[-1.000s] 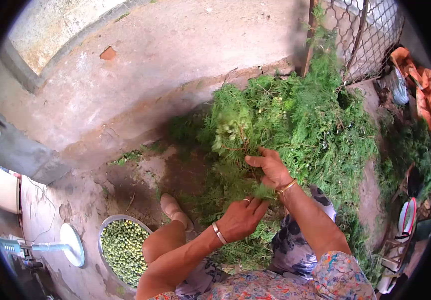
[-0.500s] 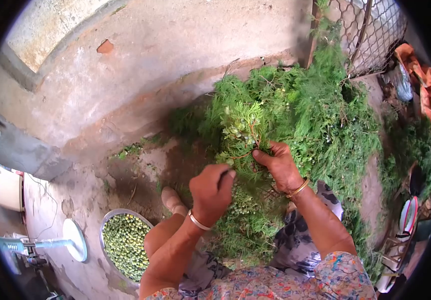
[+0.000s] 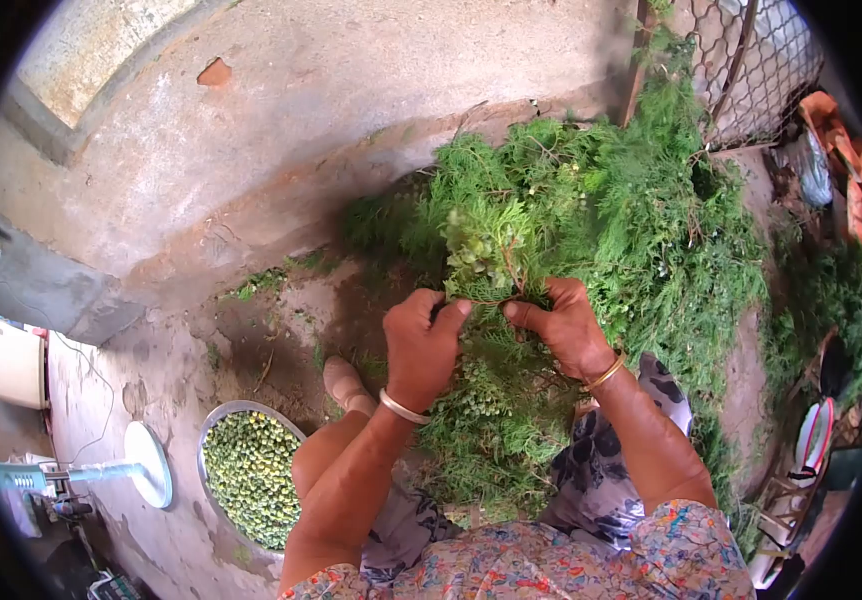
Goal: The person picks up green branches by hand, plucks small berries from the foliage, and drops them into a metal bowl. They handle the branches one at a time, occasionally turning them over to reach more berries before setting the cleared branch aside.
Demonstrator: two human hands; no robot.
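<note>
Head view: the left hand point(image 3: 423, 345) is drawn nearly into a fist, its thumb pressed to the curled forefinger and pinching a thin side stem of the sprig point(image 3: 511, 240). The right hand point(image 3: 566, 330) is closed too, thumb against fingers, gripping the sprig at its base. Both hands are held up in front of the body, near each other but apart, with the thin stem running between them.

Most fingertips are hidden behind the hands, and whatever the left fist may enclose cannot be told. The sprig's left part is blurred, and its outline melts into the pile point(image 3: 671, 240) behind it. The wire mesh point(image 3: 771, 60) is cut by the dark round border.

The sprig has bright green, feathery leaf, a reddish-brown stem and a paler cluster on its left side. Small green and yellowish pods point(image 3: 251, 470) fill the bowl point(image 3: 241, 405) on the floor.
</note>
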